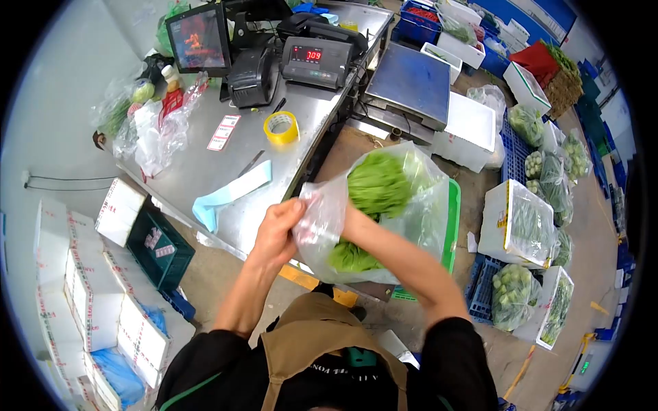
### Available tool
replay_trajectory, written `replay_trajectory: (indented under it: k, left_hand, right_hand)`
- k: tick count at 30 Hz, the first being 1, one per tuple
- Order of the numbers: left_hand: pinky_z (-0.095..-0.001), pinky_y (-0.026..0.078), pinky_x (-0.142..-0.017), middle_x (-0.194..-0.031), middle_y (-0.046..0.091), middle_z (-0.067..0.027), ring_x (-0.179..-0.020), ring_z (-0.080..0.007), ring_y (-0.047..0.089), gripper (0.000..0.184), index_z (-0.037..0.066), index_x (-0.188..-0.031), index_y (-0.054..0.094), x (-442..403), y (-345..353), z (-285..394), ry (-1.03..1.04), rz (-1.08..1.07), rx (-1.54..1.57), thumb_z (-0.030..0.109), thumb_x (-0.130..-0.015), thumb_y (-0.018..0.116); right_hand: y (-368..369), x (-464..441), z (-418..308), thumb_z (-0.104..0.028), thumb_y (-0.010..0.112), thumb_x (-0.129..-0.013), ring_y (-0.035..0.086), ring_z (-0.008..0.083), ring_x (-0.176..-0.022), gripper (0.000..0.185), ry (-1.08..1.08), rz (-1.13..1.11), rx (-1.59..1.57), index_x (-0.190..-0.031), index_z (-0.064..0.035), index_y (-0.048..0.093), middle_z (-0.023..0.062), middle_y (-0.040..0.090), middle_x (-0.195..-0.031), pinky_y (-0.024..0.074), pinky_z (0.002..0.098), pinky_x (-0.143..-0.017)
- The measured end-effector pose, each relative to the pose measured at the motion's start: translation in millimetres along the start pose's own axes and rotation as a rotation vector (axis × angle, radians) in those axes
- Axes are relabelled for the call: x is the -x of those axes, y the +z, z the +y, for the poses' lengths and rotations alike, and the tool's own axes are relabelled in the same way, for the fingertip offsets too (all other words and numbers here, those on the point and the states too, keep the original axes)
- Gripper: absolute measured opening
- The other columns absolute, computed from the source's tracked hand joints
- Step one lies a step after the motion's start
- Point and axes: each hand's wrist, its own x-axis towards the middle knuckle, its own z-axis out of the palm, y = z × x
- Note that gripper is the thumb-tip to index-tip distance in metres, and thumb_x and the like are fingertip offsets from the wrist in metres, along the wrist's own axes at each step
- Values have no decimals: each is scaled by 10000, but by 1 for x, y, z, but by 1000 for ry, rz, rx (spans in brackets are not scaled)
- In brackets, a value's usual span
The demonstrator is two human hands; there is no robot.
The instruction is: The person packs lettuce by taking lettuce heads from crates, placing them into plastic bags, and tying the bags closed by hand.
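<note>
A large clear plastic bag (pixel 428 229) holding leafy greens (pixel 379 183) is in front of my body, at the table's corner. My left hand (pixel 279 229) is closed on the gathered edge of the bag. My right hand (pixel 348 220) is at the bag's mouth, mostly hidden by the plastic and the leaves; its fingers do not show. Behind the bag, the rim of a green crate (pixel 454 226) is visible.
On the metal table (pixel 226 168) lie yellow tape (pixel 281 128), a blue strip (pixel 236 192) and labels (pixel 224 132). A scale display (pixel 317 63) stands behind. Right are a platform scale (pixel 411 85) and bagged vegetables (pixel 514 297); foam boxes (pixel 89 308) stand left.
</note>
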Motion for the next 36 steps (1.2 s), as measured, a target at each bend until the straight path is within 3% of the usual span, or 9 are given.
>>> replay_trajectory:
  k: [3, 9, 12, 17, 24, 27, 29, 32, 36]
  left_hand:
    - [-260, 489, -708, -867, 656, -85, -755, -120, 602, 352, -88, -1065, 617, 4, -21, 9, -5, 43, -45, 215, -886, 621]
    - [-279, 490, -703, -817, 651, -79, -688, -120, 584, 310, -92, -998, 640, -3, -35, 24, -26, 152, -21, 193, -875, 633]
    - [-292, 498, -720, -766, 638, -68, -655, -111, 570, 257, -67, -852, 655, -2, -39, 10, -20, -19, -32, 190, -859, 654]
    - [-254, 460, -654, -681, 576, -17, -596, -87, 503, 260, -38, -732, 630, -2, -28, 17, -68, 58, -104, 192, -847, 671]
    - [-232, 442, -624, -764, 599, -24, -651, -85, 526, 323, -83, -998, 640, -4, -36, 20, -11, 152, -176, 212, -866, 649]
    - [-225, 459, -652, -837, 635, -53, -697, -94, 568, 351, -79, -1081, 613, -5, -22, 23, -16, 124, -233, 210, -881, 624]
    - [-233, 473, -702, -922, 655, -83, -771, -118, 599, 346, -73, -1105, 605, -4, -17, 20, -5, 94, -270, 197, -888, 610]
    - [-241, 472, -735, -959, 651, -82, -813, -125, 600, 327, -63, -1103, 609, -6, -4, 12, 26, 178, -289, 188, -894, 601]
    - [-212, 389, -582, -816, 585, 25, -663, -40, 470, 297, -18, -1094, 628, -12, -41, 14, 119, 200, -840, 216, -917, 580]
  right_hand:
    - [-23, -119, 24, -272, 504, -863, 533, 308, -1046, 322, -747, -173, 1763, -1087, -57, 589, 130, 595, -1075, 386, 468, -940]
    - [-44, -106, 30, -259, 567, -766, 475, 274, -1130, 340, -1424, -107, 2201, -1064, -103, 616, 85, 597, -1093, 264, 527, -993]
    - [-59, -99, 12, -251, 577, -757, 512, 295, -1068, 304, -1585, -106, 1910, -1015, -103, 639, 106, 615, -1023, 306, 489, -985]
    - [-81, -197, -6, -343, 540, -822, 582, 339, -1009, 366, -605, -122, 2371, -994, -47, 669, 181, 639, -1049, 434, 430, -903]
    - [-126, -70, -81, -404, 559, -844, 574, 316, -1049, 443, -1017, 12, 1697, -1100, -48, 623, 189, 621, -1072, 438, 410, -912]
    - [-220, 12, -132, -522, 712, -680, 247, 440, -1318, 720, -922, 553, 2392, -1301, -234, 492, 184, 337, -1411, 194, 678, -997]
    - [-218, 101, -170, -400, 793, -602, 229, 413, -1346, 809, -601, 981, 2586, -1330, -271, 463, 183, 305, -1441, 210, 661, -1003]
    - [-264, 181, -207, -238, 711, -714, 406, 392, -1220, 595, -1060, 1370, 2233, -1269, -153, 514, 193, 406, -1357, 343, 564, -947]
    - [-266, 272, -140, -112, 640, -796, 560, 343, -1030, 348, -1736, 1238, 1552, -1126, -15, 589, 181, 586, -1105, 443, 398, -880]
